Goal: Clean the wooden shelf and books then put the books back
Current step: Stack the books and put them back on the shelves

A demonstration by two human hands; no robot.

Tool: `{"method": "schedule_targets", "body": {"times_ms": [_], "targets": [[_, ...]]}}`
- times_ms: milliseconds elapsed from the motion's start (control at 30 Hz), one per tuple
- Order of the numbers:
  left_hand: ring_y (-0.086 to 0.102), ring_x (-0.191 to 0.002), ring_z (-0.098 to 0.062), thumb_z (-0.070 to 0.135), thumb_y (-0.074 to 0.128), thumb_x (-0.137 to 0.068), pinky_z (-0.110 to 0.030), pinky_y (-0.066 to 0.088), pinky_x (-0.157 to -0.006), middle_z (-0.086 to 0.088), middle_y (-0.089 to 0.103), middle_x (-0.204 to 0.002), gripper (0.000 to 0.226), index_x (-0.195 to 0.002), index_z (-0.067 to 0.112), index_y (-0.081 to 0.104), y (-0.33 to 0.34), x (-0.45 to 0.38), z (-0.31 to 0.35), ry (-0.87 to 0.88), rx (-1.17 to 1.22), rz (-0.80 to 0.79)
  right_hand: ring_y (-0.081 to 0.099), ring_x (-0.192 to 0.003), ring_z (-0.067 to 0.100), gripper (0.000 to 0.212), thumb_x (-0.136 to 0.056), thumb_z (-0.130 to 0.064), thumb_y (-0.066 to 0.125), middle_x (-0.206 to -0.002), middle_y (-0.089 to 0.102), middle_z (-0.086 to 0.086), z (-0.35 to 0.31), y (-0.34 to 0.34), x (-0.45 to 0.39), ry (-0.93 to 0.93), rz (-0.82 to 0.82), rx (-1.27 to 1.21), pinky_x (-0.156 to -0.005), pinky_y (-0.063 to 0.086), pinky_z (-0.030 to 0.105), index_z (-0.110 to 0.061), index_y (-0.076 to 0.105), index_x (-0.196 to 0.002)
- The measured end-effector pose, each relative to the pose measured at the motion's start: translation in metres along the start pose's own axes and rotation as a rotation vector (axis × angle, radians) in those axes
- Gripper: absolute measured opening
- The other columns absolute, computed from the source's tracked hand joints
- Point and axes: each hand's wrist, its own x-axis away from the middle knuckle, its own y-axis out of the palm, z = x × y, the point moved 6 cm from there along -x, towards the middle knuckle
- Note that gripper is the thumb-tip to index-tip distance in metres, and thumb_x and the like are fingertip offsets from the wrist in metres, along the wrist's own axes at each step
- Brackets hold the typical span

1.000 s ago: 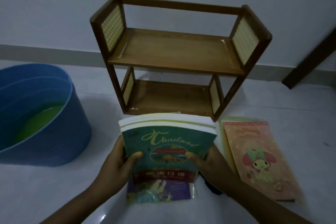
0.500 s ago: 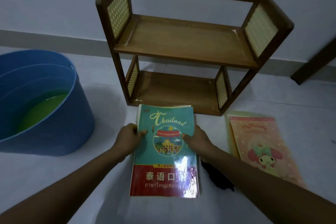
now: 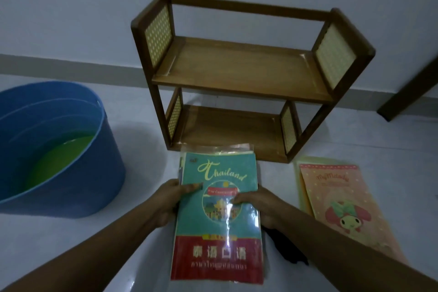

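We hold a small stack of books (image 3: 218, 211) flat just above the pale floor (image 3: 355, 144), directly in front of the wooden shelf (image 3: 244, 73) — the left hand (image 3: 170, 201) clasps the stack's left edge with the thumb on the cover, and the right hand (image 3: 258, 206) clasps the right edge the same way, both grips closed on the stack. The top book (image 3: 220, 197), a teal and red Thailand phrasebook in a glossy plastic sleeve, faces up; pages of at least one more show beneath it. Holding both long edges likely keeps the loose stack squared while it is carried toward the shelf.

The shelf stands against the wall, upright, both of its tiers bare — so, as we judge it, the wiping is done and the return of the books is beginning. A pink cartoon-cover book (image 3: 341, 208) lies flat on the floor to the right, on top of a yellowish one, near the shelf's foot and apart from our stack.

To the left sits a blue tub (image 3: 71, 173), holding a shallow pool of green liquid — presumably the cleaning water. A dark cloth (image 3: 284, 246) lies on the floor under our right forearm, just beside the stack.
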Motion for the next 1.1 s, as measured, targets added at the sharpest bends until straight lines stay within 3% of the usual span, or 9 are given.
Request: {"method": "schedule_targets", "body": {"times_ms": [67,167,367,600,667,733,867,1000,1100], "targets": [[0.075,-0.071,-0.021,0.009,0.064,-0.09,-0.031,0.059,-0.051,-0.004,0.078,-0.085,0.019,-0.107,0.013,0.056,0.0,0.01,0.007,0.112,-0.04,-0.019,0.062,-0.108,0.043,0.049,-0.08,0.007,0.068,-0.122,0.064,0.023,-0.007,0.005,0.017,-0.122,-0.155,-0.016,-0.087,0.054,0.054,-0.008,0.057,-0.126],[0.072,-0.096,-0.025,0.016,0.066,-0.088,-0.045,0.061,-0.076,-0.006,0.07,-0.115,0.045,-0.124,0.019,0.04,-0.005,0.031,0.021,0.281,-0.122,-0.048,0.061,-0.115,0.038,0.056,-0.086,0.009,0.061,-0.128,0.062,0.019,-0.032,0.014,0.054,-0.382,-0.311,0.059,-0.088,0.055,0.048,-0.009,0.045,-0.136],[0.067,-0.11,-0.015,0.039,0.076,-0.076,-0.037,0.06,-0.083,0.001,0.066,-0.122,0.077,-0.135,0.017,0.032,-0.009,0.071,0.055,0.682,-0.321,-0.014,0.066,-0.109,0.025,0.062,-0.075,0.006,0.074,-0.122,0.067,0.01,-0.067,0.016,0.079,-0.678,-0.089,0.237,-0.084,0.058,0.041,-0.003,0.046,-0.131],[0.062,-0.111,0.001,0.066,0.071,-0.067,-0.01,0.052,-0.08,0.015,0.066,-0.118,0.099,-0.134,0.001,0.042,-0.006,0.084,0.046,0.86,-0.494,-0.003,0.069,-0.091,-0.001,0.052,-0.069,0.015,0.075,-0.095,0.073,-0.023,-0.035,0.009,0.075,-0.667,0.093,0.261,-0.07,0.054,0.013,-0.005,0.056,-0.114],[0.063,-0.107,0.001,0.049,0.082,-0.067,-0.01,0.053,-0.079,0.02,0.066,-0.116,0.085,-0.13,0.003,0.046,-0.002,0.091,0.056,0.867,-0.514,-0.043,0.066,-0.082,-0.013,0.049,-0.07,0.015,0.074,-0.083,0.072,-0.024,-0.033,0.008,0.074,-0.634,0.086,0.267,-0.066,0.05,0.005,-0.008,0.056,-0.11],[0.063,-0.105,0.003,0.036,0.088,-0.065,-0.01,0.053,-0.074,0.025,0.065,-0.114,0.079,-0.129,0.014,0.047,-0.003,0.101,0.076,0.84,-0.541,-0.071,0.065,-0.078,-0.016,0.046,-0.071,0.013,0.074,-0.092,0.067,-0.019,-0.029,0.005,0.071,-0.61,0.074,0.276,-0.064,0.048,0.004,-0.007,0.058,-0.11],[0.05,-0.115,0.013,0.067,0.077,-0.055,-0.014,0.056,-0.08,0.043,0.046,-0.123,0.093,-0.134,0.057,0.027,0.012,0.136,0.126,0.792,-0.905,-0.073,0.068,-0.093,-0.001,0.047,-0.073,0.003,0.077,-0.106,0.068,-0.006,-0.028,0.0,0.063,-0.595,0.072,0.289,-0.074,0.054,0.015,-0.015,0.059,-0.112],[0.051,-0.12,-0.01,0.063,0.077,-0.061,-0.03,0.05,-0.095,0.01,0.042,-0.144,0.115,-0.149,0.036,0.008,0.057,0.134,0.144,0.818,-1.697,0.136,0.069,-0.097,0.006,0.049,-0.075,0.011,0.072,-0.099,0.074,-0.014,-0.032,0.002,0.064,-0.617,0.055,0.279,-0.073,0.056,0.019,-0.019,0.058,-0.111],[0.057,-0.083,-0.013,0.057,0.072,-0.073,-0.026,0.047,-0.066,0.004,0.057,-0.101,0.077,-0.132,0.024,0.035,0.088,0.117,0.13,0.881,-2.004,0.206,0.07,-0.094,0.004,0.051,-0.073,0.01,0.074,-0.1,0.072,-0.012,-0.028,0.001,0.062,-0.615,0.076,0.251,-0.072,0.055,0.018,-0.024,0.058,-0.108]]}}
